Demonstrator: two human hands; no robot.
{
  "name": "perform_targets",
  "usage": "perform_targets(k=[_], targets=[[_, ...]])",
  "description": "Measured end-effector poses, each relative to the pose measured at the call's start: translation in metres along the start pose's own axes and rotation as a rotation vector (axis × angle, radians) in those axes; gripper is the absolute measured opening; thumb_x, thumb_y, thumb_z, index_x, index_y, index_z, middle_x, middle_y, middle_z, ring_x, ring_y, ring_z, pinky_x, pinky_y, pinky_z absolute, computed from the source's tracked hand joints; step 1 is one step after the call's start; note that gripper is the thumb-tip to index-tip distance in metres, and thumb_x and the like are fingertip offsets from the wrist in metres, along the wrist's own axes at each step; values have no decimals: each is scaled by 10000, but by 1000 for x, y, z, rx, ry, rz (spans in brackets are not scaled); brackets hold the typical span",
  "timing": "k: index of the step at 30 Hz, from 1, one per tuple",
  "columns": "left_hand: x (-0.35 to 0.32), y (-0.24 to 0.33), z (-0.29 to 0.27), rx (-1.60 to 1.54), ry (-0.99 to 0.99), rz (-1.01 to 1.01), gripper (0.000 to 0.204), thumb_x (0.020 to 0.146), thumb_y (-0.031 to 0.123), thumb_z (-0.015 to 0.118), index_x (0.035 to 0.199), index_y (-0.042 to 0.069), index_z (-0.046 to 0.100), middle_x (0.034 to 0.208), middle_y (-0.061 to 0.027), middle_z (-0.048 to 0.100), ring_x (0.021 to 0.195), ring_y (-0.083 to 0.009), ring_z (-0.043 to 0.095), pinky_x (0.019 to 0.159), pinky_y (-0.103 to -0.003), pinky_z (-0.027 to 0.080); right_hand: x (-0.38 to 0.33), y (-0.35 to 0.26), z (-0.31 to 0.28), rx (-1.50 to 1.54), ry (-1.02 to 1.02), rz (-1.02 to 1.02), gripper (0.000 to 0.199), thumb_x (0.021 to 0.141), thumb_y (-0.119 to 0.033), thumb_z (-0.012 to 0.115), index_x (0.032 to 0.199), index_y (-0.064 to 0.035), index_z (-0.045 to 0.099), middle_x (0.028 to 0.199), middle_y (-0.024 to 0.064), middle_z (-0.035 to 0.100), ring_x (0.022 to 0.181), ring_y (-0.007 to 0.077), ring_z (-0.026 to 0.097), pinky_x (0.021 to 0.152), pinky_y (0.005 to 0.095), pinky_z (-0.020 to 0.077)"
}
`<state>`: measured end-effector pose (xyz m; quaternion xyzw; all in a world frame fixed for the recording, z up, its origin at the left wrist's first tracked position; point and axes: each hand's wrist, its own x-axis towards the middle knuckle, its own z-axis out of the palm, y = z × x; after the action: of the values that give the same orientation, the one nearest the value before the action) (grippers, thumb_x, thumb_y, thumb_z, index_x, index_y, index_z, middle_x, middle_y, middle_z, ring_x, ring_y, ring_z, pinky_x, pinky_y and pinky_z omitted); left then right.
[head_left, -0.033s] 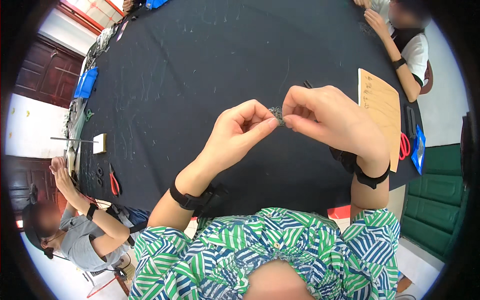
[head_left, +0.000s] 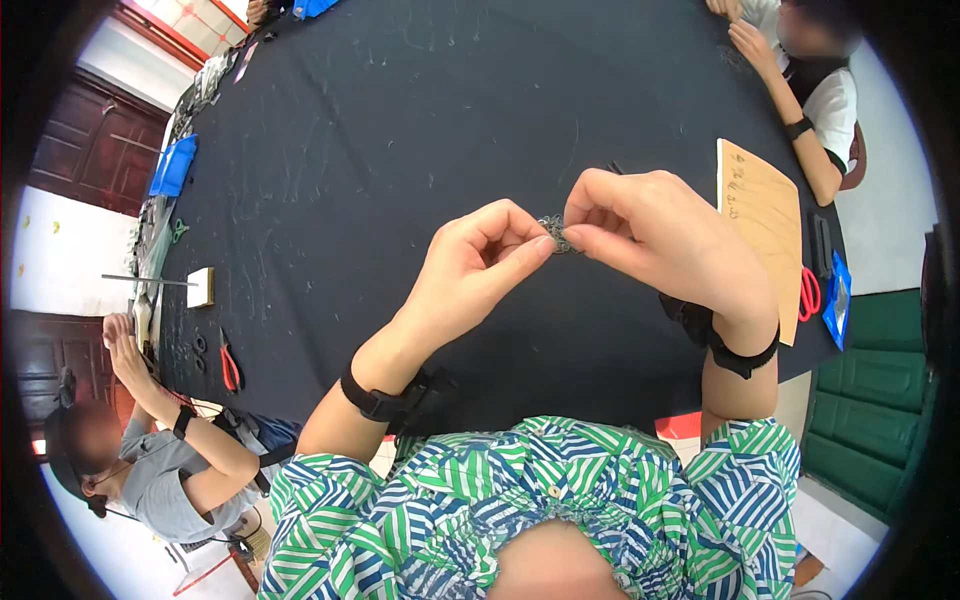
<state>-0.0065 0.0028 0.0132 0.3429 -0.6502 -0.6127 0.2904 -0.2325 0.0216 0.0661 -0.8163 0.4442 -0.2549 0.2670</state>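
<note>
Between my two hands, over the middle of the black cloth, is a small clump of thin grey wire-like loops (head_left: 557,233). My left hand (head_left: 487,255) pinches its left side between thumb and forefinger. At its right side, the thumb and forefinger of my right hand (head_left: 640,235) are closed on it too, with the other fingers curled in. Fingertips cover part of the clump, and its exact kind is too small to make out. A dark thin tool end (head_left: 614,168) shows just behind my right hand.
On the black-covered table (head_left: 400,130) lie a brown paper pad (head_left: 758,220), red-handled scissors (head_left: 809,294) and a blue packet (head_left: 838,300) at right. Red-handled pliers (head_left: 229,364) and a small white box (head_left: 200,287) are at left. Other people sit at the left and far right.
My fingertips have shifted very slightly, and a little more of the wire-like clump shows between them. Otherwise things are as before.
</note>
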Motion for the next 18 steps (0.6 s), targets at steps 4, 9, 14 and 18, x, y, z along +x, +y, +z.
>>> perform_targets(k=[4, 9, 14, 18], targets=[[-3, 6, -1, 125, 100, 64, 79, 966, 108, 649, 961, 30, 643, 842, 40, 618, 741, -8, 531, 654, -184, 425, 2, -7, 6, 134, 47, 46, 139, 854, -114, 690, 890, -10, 604, 712, 140, 653, 676, 305, 666, 594, 365, 498], [-9, 11, -3, 148, 134, 136, 89, 961, 109, 653, 955, 20, 653, 795, 29, 616, 723, -28, 542, 643, -197, 430, 3, -9, 9, 84, 53, 1, 116, 834, -73, 686, 879, -19, 594, 695, 125, 628, 631, 281, 646, 580, 345, 485], [-30, 32, -27, 469, 229, 184, 92, 927, 104, 682, 935, 12, 682, 761, -7, 641, 654, -51, 563, 577, -214, 433, 2, -14, 6, 27, 59, -9, 96, 803, -45, 684, 840, -24, 598, 695, 114, 621, 628, 265, 647, 576, 334, 481], [-62, 37, -59, 786, 370, 103, 90, 900, 93, 704, 899, 5, 684, 642, -5, 599, 558, -52, 519, 518, -209, 381, 3, -8, 7, 7, 74, -23, 82, 802, -42, 676, 820, -24, 598, 687, 106, 615, 629, 250, 650, 576, 322, 485]])
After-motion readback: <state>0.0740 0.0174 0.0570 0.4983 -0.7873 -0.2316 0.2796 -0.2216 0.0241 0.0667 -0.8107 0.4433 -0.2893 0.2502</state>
